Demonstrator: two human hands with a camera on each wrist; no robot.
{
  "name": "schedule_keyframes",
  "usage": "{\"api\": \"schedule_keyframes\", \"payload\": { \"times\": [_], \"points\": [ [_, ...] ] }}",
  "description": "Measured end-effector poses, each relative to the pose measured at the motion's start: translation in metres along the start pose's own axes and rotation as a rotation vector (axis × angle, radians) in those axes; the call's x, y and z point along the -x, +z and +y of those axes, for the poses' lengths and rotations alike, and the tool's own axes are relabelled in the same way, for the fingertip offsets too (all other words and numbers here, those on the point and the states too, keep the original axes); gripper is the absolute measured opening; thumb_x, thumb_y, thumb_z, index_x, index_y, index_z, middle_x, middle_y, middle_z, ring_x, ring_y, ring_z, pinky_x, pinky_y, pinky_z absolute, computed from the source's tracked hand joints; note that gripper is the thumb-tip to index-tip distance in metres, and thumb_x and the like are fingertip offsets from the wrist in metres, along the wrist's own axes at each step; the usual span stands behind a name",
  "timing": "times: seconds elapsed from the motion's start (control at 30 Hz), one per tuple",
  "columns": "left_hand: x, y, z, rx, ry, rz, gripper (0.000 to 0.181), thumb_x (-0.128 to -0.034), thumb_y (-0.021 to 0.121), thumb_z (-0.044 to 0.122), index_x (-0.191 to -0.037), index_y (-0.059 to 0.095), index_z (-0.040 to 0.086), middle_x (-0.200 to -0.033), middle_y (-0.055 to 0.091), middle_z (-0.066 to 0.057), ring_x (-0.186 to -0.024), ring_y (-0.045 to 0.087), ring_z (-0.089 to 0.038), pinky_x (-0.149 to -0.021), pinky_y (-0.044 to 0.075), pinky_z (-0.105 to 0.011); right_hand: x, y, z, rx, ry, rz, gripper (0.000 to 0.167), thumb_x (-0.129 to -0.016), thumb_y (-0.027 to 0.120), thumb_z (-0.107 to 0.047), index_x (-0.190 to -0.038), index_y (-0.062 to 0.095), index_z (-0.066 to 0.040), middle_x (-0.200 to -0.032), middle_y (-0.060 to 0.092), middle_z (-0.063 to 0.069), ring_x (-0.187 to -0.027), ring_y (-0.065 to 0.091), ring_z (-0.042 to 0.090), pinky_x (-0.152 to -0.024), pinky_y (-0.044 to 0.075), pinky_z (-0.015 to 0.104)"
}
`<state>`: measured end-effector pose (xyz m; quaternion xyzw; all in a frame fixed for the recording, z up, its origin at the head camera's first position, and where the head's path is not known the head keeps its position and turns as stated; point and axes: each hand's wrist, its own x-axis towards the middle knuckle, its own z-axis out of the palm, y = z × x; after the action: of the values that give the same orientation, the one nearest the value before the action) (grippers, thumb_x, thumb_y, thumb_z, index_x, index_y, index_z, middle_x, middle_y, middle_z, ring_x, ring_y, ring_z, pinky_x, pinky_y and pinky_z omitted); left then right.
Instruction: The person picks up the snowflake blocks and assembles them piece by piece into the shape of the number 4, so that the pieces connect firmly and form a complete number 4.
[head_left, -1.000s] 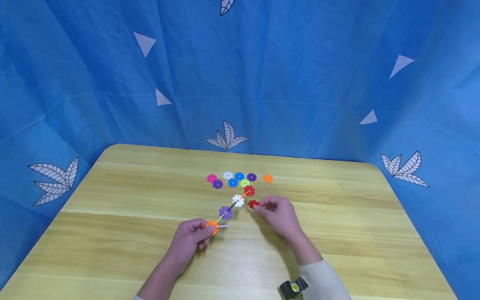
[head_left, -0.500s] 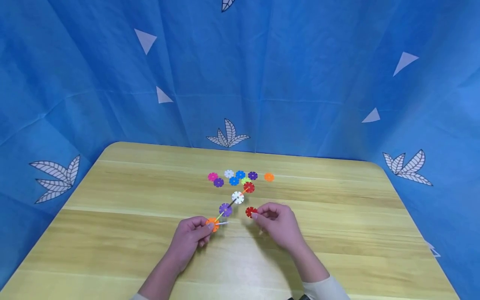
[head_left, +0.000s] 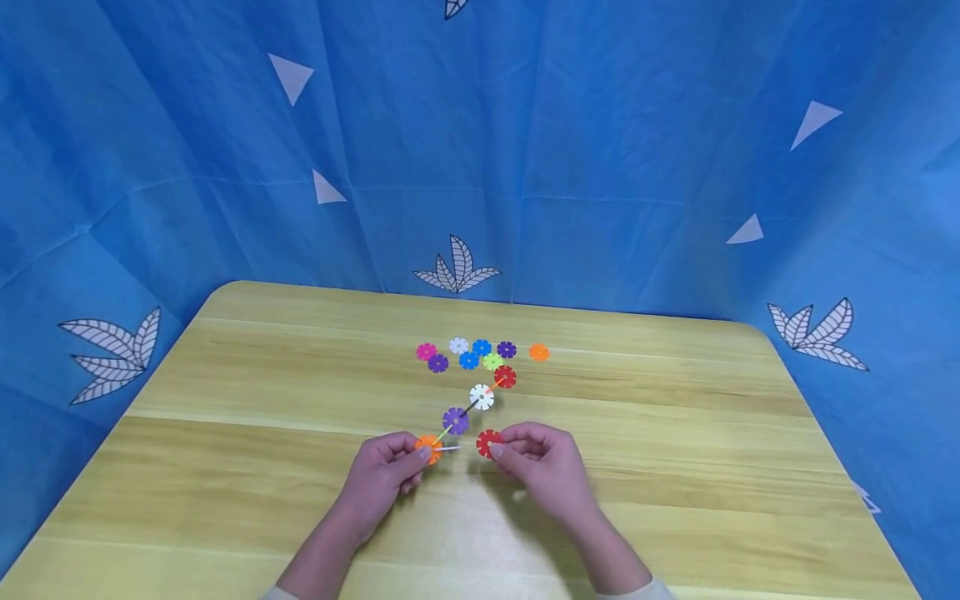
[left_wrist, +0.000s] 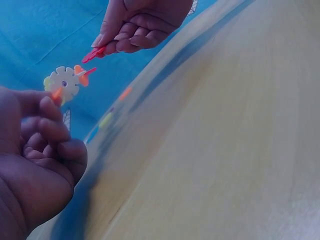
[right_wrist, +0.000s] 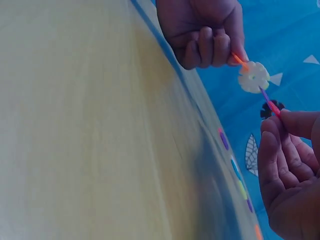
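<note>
My left hand (head_left: 382, 479) pinches an orange notched disc (head_left: 428, 449) at the near end of a joined chain. Up and to the right from it run a purple disc (head_left: 455, 421), a white disc (head_left: 482, 397) and a red disc (head_left: 506, 377), linked by thin edge-on pieces. A whitish edge-on piece (head_left: 448, 448) sticks out rightward from the orange disc. My right hand (head_left: 551, 471) pinches a separate red disc (head_left: 489, 443) between thumb and forefinger, a small gap from that whitish piece in the head view. In the left wrist view, the held red disc (left_wrist: 93, 54) appears nearly edge-on.
Behind the chain, several loose discs lie on the wooden table (head_left: 247, 375): pink (head_left: 426, 352), white (head_left: 458, 345), blue, purple and green ones, with an orange disc (head_left: 539, 352) at their right. A blue patterned cloth (head_left: 600, 167) hangs beyond the table's far edge.
My right hand has brought the loose red disc leftward and nearer to the body, toward the orange disc. My left hand keeps its grip and has barely moved.
</note>
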<state>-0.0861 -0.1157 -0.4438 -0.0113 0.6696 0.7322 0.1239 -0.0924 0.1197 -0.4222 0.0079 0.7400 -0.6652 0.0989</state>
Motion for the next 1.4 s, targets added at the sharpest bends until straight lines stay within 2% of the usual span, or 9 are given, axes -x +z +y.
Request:
{"api": "schedule_keyframes", "payload": {
  "times": [0.2,0.43,0.7,0.8,1.03,1.27,1.4],
  "points": [
    [0.001,0.000,0.001,-0.021,0.007,-0.010,0.020,-0.0930,0.066,0.005,-0.084,0.059,-0.011,-0.065,0.054,-0.007,-0.057,0.047,-0.012,-0.054,0.042,-0.021,0.002,0.008,0.003,-0.023,-0.006,-0.018,0.016,-0.086,0.077,-0.005,-0.098,0.072,0.003,-0.085,0.072,0.015,-0.072,0.070,0.032,-0.064,0.060,0.038],
    [0.001,0.000,0.001,-0.030,0.013,-0.015,0.020,-0.0928,0.067,0.006,-0.086,0.061,-0.011,-0.064,0.055,-0.007,-0.055,0.047,-0.011,-0.053,0.042,-0.021,0.002,0.013,0.003,-0.043,-0.008,-0.028,0.014,-0.086,0.076,-0.004,-0.097,0.074,0.004,-0.084,0.073,0.015,-0.071,0.070,0.034,-0.062,0.060,0.039],
    [0.003,0.003,0.001,-0.042,0.010,-0.027,0.019,-0.0918,0.067,0.006,-0.086,0.061,-0.011,-0.065,0.055,-0.007,-0.056,0.047,-0.012,-0.051,0.042,-0.021,0.001,0.016,0.003,-0.043,-0.015,-0.035,0.011,-0.084,0.077,-0.001,-0.094,0.074,0.004,-0.083,0.072,0.016,-0.067,0.068,0.021,-0.064,0.059,0.034],
    [0.004,0.005,0.002,-0.037,0.007,-0.014,0.018,-0.0914,0.067,0.004,-0.085,0.060,-0.011,-0.064,0.054,-0.007,-0.055,0.047,-0.012,-0.051,0.042,-0.021,0.001,0.018,0.004,-0.051,-0.023,-0.034,0.010,-0.085,0.076,-0.001,-0.093,0.073,0.005,-0.083,0.072,0.016,-0.067,0.068,0.020,-0.065,0.060,0.034],
    [0.004,0.008,-0.001,-0.023,0.016,0.009,0.017,-0.0918,0.066,0.003,-0.084,0.059,-0.011,-0.064,0.055,-0.008,-0.054,0.048,-0.012,-0.050,0.043,-0.022,0.001,0.021,0.011,-0.032,-0.033,-0.043,0.008,-0.086,0.075,-0.001,-0.092,0.072,0.004,-0.081,0.072,0.014,-0.064,0.065,0.020,-0.056,0.056,0.028],
    [0.004,0.009,-0.004,-0.007,0.013,0.066,0.015,-0.0916,0.066,0.003,-0.083,0.060,-0.008,-0.066,0.056,-0.009,-0.055,0.049,-0.013,-0.050,0.044,-0.022,-0.002,0.023,0.012,-0.045,-0.041,-0.042,0.012,-0.087,0.076,-0.005,-0.096,0.073,0.003,-0.082,0.072,0.014,-0.064,0.066,0.020,-0.058,0.057,0.029],
    [0.005,0.008,-0.004,0.022,0.004,0.098,0.015,-0.0921,0.066,0.002,-0.083,0.060,-0.009,-0.068,0.057,-0.011,-0.056,0.050,-0.013,-0.051,0.044,-0.021,-0.005,0.023,0.008,-0.035,-0.066,-0.076,0.014,-0.087,0.076,-0.005,-0.100,0.073,0.002,-0.085,0.072,0.015,-0.069,0.068,0.025,-0.064,0.059,0.033]
  ]
}}
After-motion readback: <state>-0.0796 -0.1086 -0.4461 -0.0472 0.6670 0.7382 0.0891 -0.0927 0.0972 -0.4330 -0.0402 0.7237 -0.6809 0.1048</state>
